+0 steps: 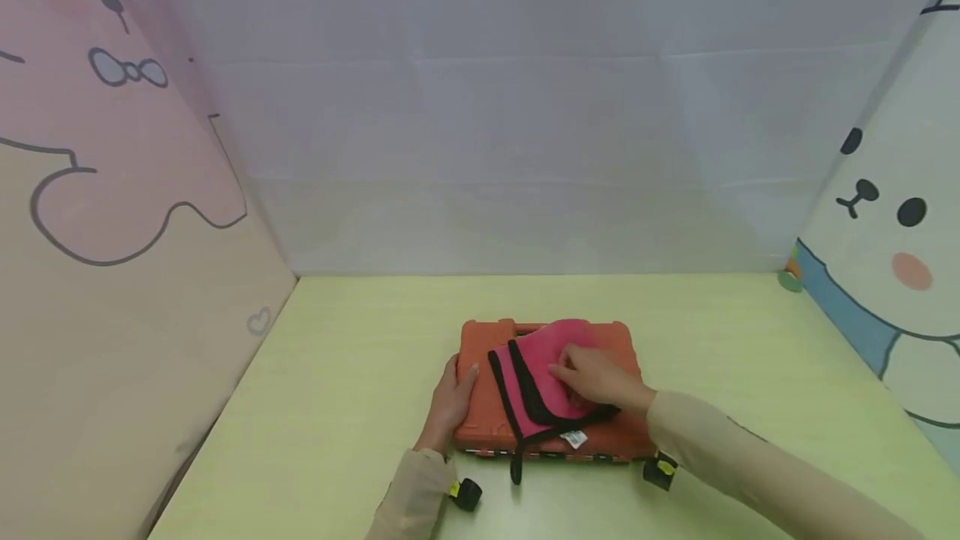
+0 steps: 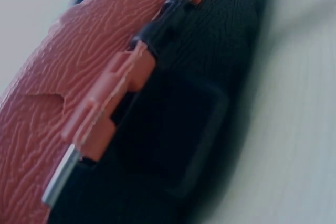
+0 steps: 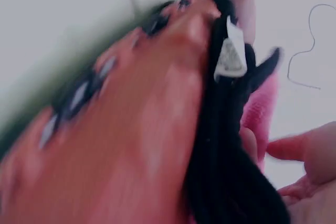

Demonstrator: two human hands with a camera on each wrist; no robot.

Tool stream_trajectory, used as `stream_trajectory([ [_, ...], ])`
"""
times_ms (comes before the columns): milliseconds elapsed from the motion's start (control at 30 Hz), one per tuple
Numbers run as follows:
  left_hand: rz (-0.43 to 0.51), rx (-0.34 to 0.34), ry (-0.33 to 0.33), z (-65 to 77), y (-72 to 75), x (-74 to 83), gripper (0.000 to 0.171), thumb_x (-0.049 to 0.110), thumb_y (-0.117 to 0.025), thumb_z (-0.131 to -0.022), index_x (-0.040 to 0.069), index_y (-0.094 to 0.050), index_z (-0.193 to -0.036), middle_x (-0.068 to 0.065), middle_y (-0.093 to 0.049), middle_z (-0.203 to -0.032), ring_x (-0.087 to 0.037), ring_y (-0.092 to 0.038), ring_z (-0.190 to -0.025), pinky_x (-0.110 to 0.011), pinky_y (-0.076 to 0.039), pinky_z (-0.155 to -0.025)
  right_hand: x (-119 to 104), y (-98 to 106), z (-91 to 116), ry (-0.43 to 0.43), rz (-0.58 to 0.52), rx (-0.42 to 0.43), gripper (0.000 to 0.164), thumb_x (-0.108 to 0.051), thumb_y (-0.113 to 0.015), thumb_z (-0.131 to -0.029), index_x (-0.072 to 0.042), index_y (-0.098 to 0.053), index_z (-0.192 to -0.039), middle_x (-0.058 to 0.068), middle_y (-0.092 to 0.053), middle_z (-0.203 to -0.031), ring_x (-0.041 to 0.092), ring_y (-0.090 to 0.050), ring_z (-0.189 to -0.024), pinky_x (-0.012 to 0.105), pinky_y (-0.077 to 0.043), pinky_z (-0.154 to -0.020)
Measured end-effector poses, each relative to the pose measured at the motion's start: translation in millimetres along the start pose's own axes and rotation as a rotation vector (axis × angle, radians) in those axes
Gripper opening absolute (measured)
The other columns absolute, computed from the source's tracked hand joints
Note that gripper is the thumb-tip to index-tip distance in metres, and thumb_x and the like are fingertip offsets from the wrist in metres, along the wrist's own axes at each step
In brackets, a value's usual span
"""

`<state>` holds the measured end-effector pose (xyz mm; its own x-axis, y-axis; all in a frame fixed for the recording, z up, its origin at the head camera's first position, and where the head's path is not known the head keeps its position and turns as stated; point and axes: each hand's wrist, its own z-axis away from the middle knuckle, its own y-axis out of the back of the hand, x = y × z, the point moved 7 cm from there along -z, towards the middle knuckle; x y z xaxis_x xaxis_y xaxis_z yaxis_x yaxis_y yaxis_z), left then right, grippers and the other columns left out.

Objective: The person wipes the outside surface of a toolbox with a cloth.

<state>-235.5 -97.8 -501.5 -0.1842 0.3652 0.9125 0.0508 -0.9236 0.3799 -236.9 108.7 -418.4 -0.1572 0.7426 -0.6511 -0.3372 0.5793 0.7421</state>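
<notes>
One case [image 1: 478,411], one cloth [image 1: 551,369] atop it
On the desk [image 1: 337,407], the right hand [image 1: 597,375] pinches the cloth hiding the case's middle; the left hand [image 1: 452,398] grips the case's left side.

Head view. The bench [image 1: 360,373], pale yellow-green with faint grain, has its straight far edge at 12 o'clock. Directly on it, at 5 o'clock from the view's centre, an orange case [image 1: 483,412] lies flat, its long sides running from 9 to 3 o'clock.
</notes>
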Motion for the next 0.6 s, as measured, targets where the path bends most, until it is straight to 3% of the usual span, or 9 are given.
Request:
stream_trajectory([
  [100,-0.005,0.004,-0.01,-1.7,-0.2,0.2,0.061,0.038,-0.043,-0.096,0.001,-0.028,-0.142,-0.023,-0.042,-0.138,-0.037,-0.044,-0.123,-0.053,-0.036,-0.099,-13,-13,-2,0.029,-0.107,-0.06,0.021,-0.021,-0.061,-0.088,-0.004,-0.05,-0.09,0.002,-0.053,-0.067,0.011,-0.051,-0.058,0.023,-0.042,-0.055],
  [300,-0.022,0.033,-0.047,-0.2,1.8,3.3,0.052,0.029,-0.039,-0.098,0.0,-0.03,-0.14,-0.024,-0.039,-0.14,-0.04,-0.036,-0.129,-0.053,-0.031,-0.104,-33,-31,4,0.215,-0.059,-0.103,0.047,-0.023,-0.064,-0.086,0.007,-0.046,-0.118,0.004,-0.047,-0.084,0.013,-0.044,-0.075,0.024,-0.038,-0.068],
  [500,-0.024,0.044,-0.039,-0.8,2.9,2.7,0.052,0.029,-0.038,-0.099,0.0,-0.031,-0.141,-0.024,-0.038,-0.14,-0.04,-0.036,-0.13,-0.053,-0.03,-0.104,-26,-23,4,0.115,-0.143,-0.134,0.053,-0.029,-0.065,-0.085,0.001,-0.048,-0.124,0.003,-0.055,-0.095,0.014,-0.051,-0.087,0.029,-0.045,-0.077],
  [600,-0.011,0.039,-0.022,-1.7,1.4,2.4,0.053,0.03,-0.038,-0.098,0.0,-0.03,-0.141,-0.023,-0.038,-0.141,-0.039,-0.036,-0.13,-0.052,-0.03,-0.104,-17,-2,1,0.106,-0.151,-0.05,0.049,-0.028,-0.063,-0.087,-0.001,-0.048,-0.124,0.005,-0.058,-0.099,0.017,-0.054,-0.092,0.032,-0.047,-0.08],
])
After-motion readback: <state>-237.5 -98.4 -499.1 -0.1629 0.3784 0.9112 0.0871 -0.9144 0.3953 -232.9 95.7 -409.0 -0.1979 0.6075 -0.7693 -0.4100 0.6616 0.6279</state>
